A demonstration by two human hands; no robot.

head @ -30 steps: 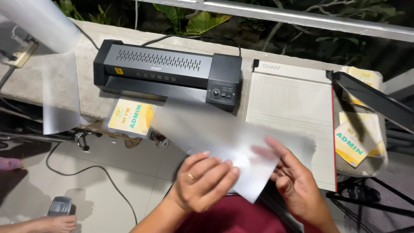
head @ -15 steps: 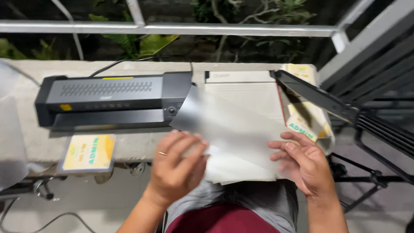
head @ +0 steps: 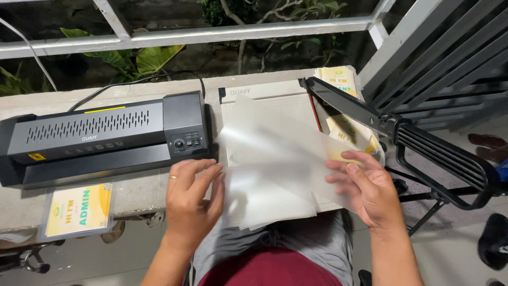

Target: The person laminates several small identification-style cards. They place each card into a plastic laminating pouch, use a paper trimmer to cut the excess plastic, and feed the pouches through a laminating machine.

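My left hand [head: 191, 197] and my right hand [head: 365, 182] hold a stack of clear laminating pouches [head: 275, 164] between them, just above the near edge of a concrete ledge [head: 132, 198]. The left hand, with a ring on one finger, pinches the stack's left edge. Fingers of the right hand grip the right edge, and the sheets fan slightly apart. Under the stack lies a white paper trimmer [head: 275, 98] with its black cutting arm [head: 370, 114] raised. A black laminator [head: 106, 137] sits left of the stack.
A laminated yellow card [head: 79, 209] lies on the ledge below the laminator. More yellow cards [head: 344, 124] rest by the trimmer's right side. A metal railing [head: 211, 32] and plants stand behind the ledge. Sandals [head: 489, 145] lie on the floor at the right.
The view swung right, so the laminator now sits at the left. Both hands brought the clear sheets up over the trimmer and fanned them apart.
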